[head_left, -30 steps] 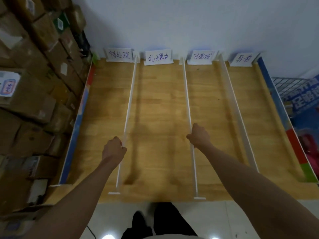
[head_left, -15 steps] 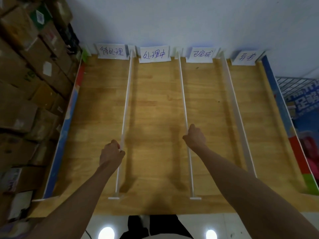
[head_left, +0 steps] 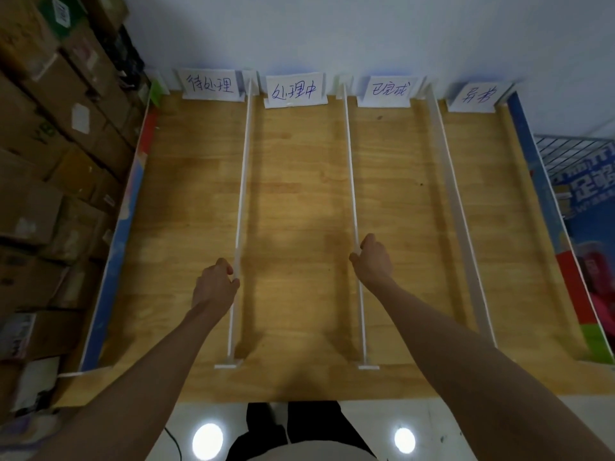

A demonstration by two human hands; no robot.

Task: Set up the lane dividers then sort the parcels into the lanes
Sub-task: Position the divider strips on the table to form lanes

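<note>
Three white lane dividers stand upright on the wooden table, running from front to back. My left hand is closed on the left divider near its front third. My right hand grips the middle divider at about the same depth. The right divider stands untouched. White paper labels with handwriting lean against the back wall, one per lane, such as the second label. No parcel lies in any lane.
Stacked cardboard boxes fill the left side. Blue printed side boards edge the table left and right. A wire basket sits at the far right. My legs and the pale floor show below the table's front edge.
Both hands stay on their dividers. The left divider's far end has shifted to sit closer between the first two labels, and the camera view has tilted slightly down.
</note>
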